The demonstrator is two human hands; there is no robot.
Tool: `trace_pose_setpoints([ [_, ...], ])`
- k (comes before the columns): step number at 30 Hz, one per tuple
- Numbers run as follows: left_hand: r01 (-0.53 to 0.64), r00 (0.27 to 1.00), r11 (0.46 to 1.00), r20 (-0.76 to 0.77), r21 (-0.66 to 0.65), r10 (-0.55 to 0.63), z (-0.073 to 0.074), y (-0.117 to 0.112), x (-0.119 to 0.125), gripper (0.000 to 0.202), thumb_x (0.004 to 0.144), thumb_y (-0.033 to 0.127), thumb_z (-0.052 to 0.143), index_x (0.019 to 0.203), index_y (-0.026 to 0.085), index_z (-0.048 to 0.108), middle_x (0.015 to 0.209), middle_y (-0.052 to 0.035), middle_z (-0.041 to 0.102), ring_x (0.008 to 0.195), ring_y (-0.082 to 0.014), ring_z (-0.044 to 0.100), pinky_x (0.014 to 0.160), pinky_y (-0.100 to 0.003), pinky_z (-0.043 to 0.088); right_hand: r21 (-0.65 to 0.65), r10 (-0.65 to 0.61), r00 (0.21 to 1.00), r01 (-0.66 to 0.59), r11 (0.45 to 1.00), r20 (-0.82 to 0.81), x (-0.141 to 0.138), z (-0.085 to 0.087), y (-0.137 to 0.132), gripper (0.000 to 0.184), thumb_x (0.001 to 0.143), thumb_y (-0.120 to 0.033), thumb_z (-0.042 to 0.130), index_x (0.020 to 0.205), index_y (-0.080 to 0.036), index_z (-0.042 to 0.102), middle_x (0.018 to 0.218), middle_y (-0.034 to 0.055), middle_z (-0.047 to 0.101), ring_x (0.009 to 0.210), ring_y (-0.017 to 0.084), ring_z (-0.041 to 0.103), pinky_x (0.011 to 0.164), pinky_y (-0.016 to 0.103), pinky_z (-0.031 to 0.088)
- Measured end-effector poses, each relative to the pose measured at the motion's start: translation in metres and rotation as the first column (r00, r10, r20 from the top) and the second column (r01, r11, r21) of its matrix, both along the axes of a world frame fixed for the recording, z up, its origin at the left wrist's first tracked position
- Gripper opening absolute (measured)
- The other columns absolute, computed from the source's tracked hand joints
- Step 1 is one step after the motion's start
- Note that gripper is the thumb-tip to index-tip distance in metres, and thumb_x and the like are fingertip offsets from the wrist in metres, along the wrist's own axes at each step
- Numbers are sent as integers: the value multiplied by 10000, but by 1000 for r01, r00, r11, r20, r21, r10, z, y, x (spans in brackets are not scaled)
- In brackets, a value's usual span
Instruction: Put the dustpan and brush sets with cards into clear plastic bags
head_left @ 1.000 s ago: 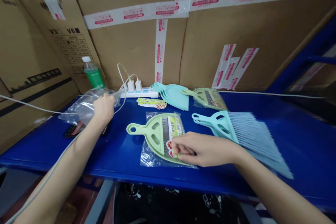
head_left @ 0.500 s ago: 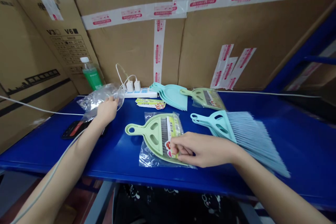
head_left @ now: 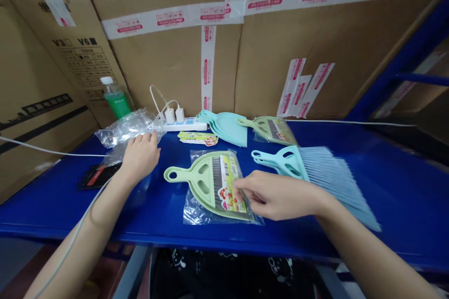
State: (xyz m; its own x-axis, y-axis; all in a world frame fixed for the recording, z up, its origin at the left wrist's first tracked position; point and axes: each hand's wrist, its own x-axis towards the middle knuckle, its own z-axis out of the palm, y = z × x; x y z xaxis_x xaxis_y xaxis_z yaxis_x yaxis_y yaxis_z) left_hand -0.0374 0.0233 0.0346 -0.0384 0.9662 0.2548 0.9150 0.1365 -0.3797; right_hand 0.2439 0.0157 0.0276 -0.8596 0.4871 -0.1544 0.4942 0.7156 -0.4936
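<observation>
The right hand is held over a bagged pale-green dustpan, which is laid flat at near centre of the blue table — fingers curled, tips pressed at the left edge of the printed label card; whether the card is pinched cannot be told. Compared with the earlier frame, the fingertips are seen shifted up from the card's lower end. The left hand is kept palm down, fingers loosely open, nothing held — tips just touching a crumpled clear plastic bag at far left, the hand sitting nearer than before. A teal hand broom is laid to the right of the right hand.
</observation>
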Motion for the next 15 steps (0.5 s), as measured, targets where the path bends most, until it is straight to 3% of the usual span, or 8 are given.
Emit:
trace_pose_setpoints([
  [5,194,981,980,-11,47,-194,-5,-5,8,340,862,205,387,1111,147,610,1034,-138,632,991,-292,568,809,-389,428,40,-89,990,85,996,105,14,2,2,194,646,-36,458,564,-203,404,462,-67,398,449,84,360,483,233,280],
  [11,446,888,895,118,20,-445,-15,-5,14,312,894,216,365,1020,181,648,926,-92,645,863,-237,549,745,-363,413,179,-272,957,251,951,104,11,1,7,213,836,-331,497,662,-210,480,561,-24,465,527,124,415,510,259,275],
  [15,591,787,806,223,-3,-576,-20,-7,19,319,927,262,348,968,181,654,872,-66,651,790,-203,533,734,-341,413,288,-398,891,330,899,219,6,-5,13,153,802,-205,530,661,-207,468,615,3,526,612,153,471,536,269,263],
])
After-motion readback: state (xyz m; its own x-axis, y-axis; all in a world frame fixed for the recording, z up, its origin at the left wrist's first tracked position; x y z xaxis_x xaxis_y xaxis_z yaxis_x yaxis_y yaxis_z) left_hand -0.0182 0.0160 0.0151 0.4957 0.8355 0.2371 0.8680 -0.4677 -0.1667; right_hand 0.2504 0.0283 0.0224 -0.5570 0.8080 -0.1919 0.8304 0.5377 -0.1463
